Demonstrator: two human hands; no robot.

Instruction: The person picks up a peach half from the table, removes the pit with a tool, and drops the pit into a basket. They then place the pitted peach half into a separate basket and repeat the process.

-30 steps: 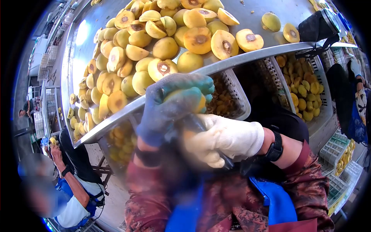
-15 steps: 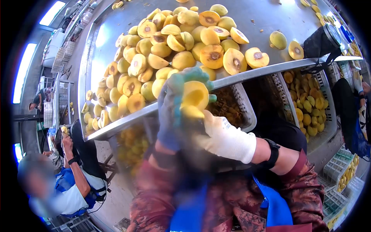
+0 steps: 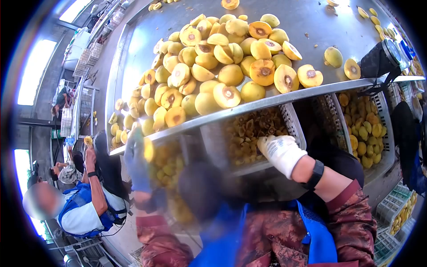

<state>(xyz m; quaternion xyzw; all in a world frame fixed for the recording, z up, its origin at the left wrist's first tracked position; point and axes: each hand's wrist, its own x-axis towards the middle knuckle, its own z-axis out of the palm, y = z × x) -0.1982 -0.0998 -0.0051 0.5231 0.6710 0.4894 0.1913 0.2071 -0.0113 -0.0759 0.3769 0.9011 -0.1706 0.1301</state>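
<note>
At the table's front edge on the left, my left hand (image 3: 136, 155) wears a blue-grey and green glove and is smeared by motion. A yellow peach half (image 3: 148, 150) shows against its fingers, over a container of yellow peach halves (image 3: 171, 165) below the table. My right hand (image 3: 282, 153), in a white glove, is closed above a crate of brownish pits and scraps (image 3: 253, 129). What its fingers hold, if anything, is hidden. Beyond both hands, a heap of halved yellow peaches (image 3: 204, 62) lies on the metal table (image 3: 307, 22), many with the pit showing.
A black container with a strap (image 3: 378, 58) stands at the table's right edge. Below it is a crate of peach halves (image 3: 367, 129). Stacked crates (image 3: 396, 209) stand at the lower right. A co-worker (image 3: 89, 200) in a blue apron sits at the left.
My left hand has swung left with the peach half, away from my right hand. My right hand has moved slightly right, and the two are now apart. The view has shifted a little.
</note>
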